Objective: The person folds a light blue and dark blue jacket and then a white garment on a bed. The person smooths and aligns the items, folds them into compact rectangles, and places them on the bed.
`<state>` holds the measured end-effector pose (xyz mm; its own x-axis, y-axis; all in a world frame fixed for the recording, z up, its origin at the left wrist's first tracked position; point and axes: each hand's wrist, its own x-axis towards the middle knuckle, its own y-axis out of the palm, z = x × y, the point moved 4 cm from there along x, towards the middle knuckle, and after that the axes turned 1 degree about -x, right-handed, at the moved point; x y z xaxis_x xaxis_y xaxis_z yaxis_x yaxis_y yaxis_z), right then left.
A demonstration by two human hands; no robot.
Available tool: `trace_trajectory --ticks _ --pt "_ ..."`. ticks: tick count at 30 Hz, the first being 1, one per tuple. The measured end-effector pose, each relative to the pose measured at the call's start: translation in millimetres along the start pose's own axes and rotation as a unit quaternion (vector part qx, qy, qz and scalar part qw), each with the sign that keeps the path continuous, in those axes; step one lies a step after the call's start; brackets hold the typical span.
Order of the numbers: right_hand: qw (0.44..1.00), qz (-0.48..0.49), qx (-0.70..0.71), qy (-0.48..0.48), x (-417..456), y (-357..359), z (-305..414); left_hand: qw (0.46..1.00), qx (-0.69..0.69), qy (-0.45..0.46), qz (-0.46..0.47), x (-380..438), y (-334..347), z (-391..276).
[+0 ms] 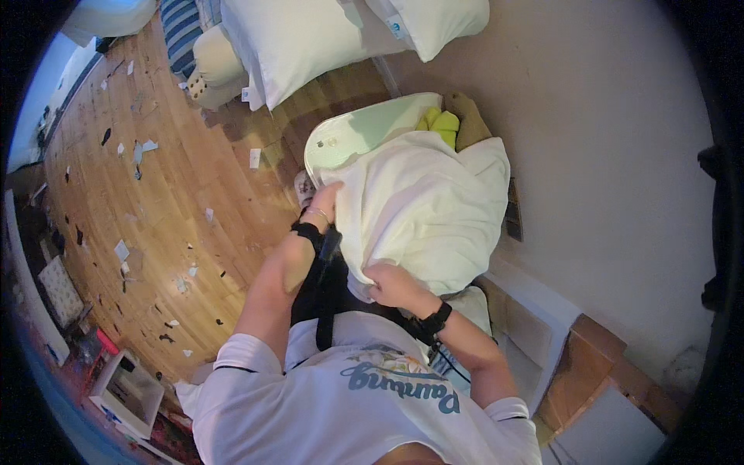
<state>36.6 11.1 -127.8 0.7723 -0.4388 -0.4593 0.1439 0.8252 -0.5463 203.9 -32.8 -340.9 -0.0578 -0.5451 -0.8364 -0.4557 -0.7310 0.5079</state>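
Note:
A large white cloth (430, 209) lies bunched over a pale green plastic tub (354, 136), hiding most of the tub's inside. At the cloth's left edge, near the tub's rim, my left hand (326, 200) grips the fabric. My right hand (398, 286) pinches the cloth's near edge, close to my lap. Beyond the cloth a yellow-green cloth (443, 125) and a brown cloth (472, 123) show at the tub's far right. What lies beneath the white cloth is hidden.
White pillows (314, 40) lie ahead, beside a striped blue cushion (181, 35). Scraps of paper and dark bits litter the wooden floor (186, 174) at left. A plain wall (610, 145) rises at right, with a cardboard box (587, 366) below it. A white open box (129, 392) stands lower left.

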Motion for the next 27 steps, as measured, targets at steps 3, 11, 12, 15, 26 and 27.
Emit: trace_trajectory --ticks 3,11,12,15,26,27 --pt "0.999 0.041 -0.034 -0.007 11.1 -5.6 -2.6 0.925 0.29 0.239 0.058 -0.5 2.2 -49.4" --pt "0.97 -0.22 0.094 0.04 64.3 -75.8 -6.2 0.84 0.392 0.371 0.057 -139.8 63.0 -191.7" --pt "0.959 -0.267 0.087 0.043 72.4 -94.2 -1.2 0.811 0.436 0.385 0.063 -150.6 62.6 -195.2" --pt "0.942 -0.335 0.013 -0.026 106.4 -130.3 13.6 0.751 0.533 0.379 0.086 -157.3 50.0 -180.4" --pt "0.994 -0.075 -0.006 -0.074 163.7 -96.0 31.1 0.807 0.486 0.313 0.117 -184.1 59.4 -174.9" --pt "0.995 -0.091 0.013 -0.035 161.9 -99.9 28.9 0.806 0.488 0.315 0.116 -187.9 62.6 -177.1"
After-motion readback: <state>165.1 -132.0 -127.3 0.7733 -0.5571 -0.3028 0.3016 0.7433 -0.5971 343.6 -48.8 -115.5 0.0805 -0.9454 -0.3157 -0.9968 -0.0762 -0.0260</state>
